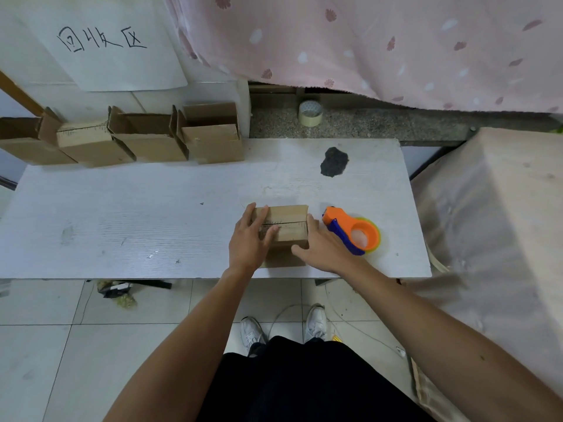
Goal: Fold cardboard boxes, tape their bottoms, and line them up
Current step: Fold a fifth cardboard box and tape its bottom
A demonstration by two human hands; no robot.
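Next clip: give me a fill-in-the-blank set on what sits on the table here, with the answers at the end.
1. The tape dispenser lies to the ____ of the box that the left hand and right hand touch.
2. ____ boxes show in the row at the table top's far left edge.
3. The tape dispenser is orange and ____.
Missing words: right; four; blue.
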